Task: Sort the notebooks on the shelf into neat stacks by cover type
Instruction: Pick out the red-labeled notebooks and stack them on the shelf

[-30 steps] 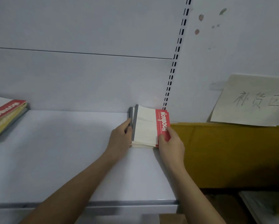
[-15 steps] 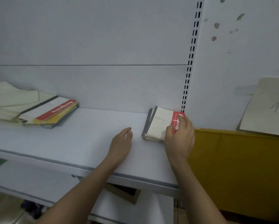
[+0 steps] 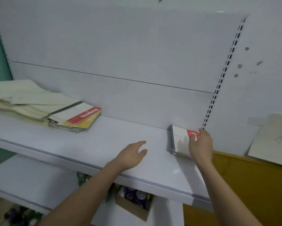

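A small stack of white-and-red notebooks [image 3: 179, 141] lies at the right end of the white shelf [image 3: 91, 144], against the back panel. My right hand [image 3: 200, 145] rests on the stack's right side, fingers over the red band. My left hand [image 3: 132, 154] hovers over the bare shelf to the left of the stack, fingers relaxed, holding nothing. A messy pile of notebooks [image 3: 75, 117] with a white-and-red cover on top and yellow ones below lies at the left, beside loose cream-coloured covers [image 3: 22, 98].
A yellow board [image 3: 244, 185] stands right of the shelf, with a handwritten paper sign [image 3: 274, 141] above it. Below the shelf sits a cardboard box [image 3: 133, 207] holding cans. A slotted upright [image 3: 221, 79] marks the shelf's right end.
My left hand has let go of the stack's left edge and moved left over the shelf. My right hand stays on the stack. The view has swung left, showing the left pile.
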